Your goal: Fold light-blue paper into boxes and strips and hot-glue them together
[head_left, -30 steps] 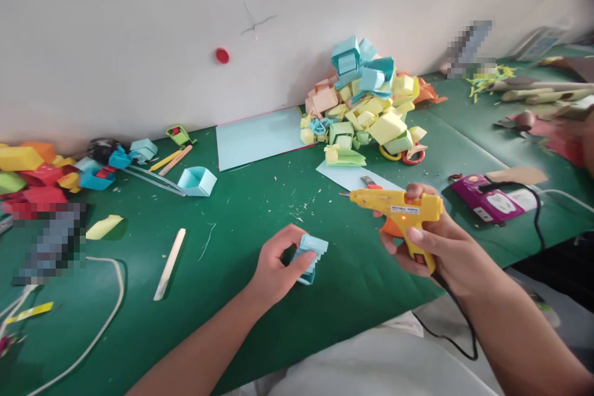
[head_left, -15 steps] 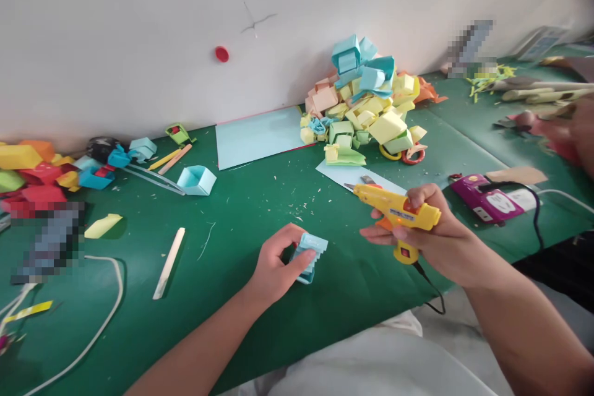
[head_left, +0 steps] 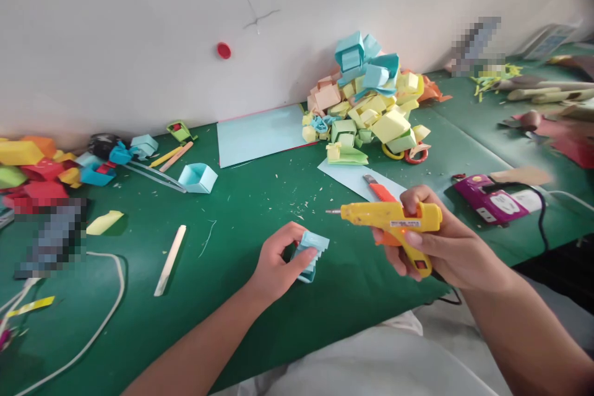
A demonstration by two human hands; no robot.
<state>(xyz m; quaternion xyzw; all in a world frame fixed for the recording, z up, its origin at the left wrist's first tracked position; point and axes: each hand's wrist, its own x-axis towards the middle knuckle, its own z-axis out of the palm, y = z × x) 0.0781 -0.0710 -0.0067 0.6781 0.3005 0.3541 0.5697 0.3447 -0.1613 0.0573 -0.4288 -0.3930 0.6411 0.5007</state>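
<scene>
My left hand (head_left: 281, 263) is closed around a small light-blue folded paper piece (head_left: 314, 252) with stepped pleats, its thumb pressed on the folds. A bit of red shows behind the paper, partly hidden by the fingers. In my right hand (head_left: 431, 241) is a yellow hot glue gun (head_left: 390, 216) with an orange trigger and a small glowing light. Its metal nozzle points left, above and to the right of the blue paper, apart from it. An orange utility knife (head_left: 378, 188) lies on a pale-blue paper sheet (head_left: 341, 177) behind the gun.
A heap of folded paper boxes (head_left: 371, 105) stands against the wall. An open blue paper box (head_left: 198, 179) and a wooden stick (head_left: 170, 260) lie left of centre. Right is a purple power strip (head_left: 487, 198) with cords. More coloured boxes (head_left: 37, 164) sit at far left.
The glue gun has tipped level and swung left, bringing its nozzle nearer the blue paper. My left hand holds nearly still. A blurred hand at the far right edge has left the view.
</scene>
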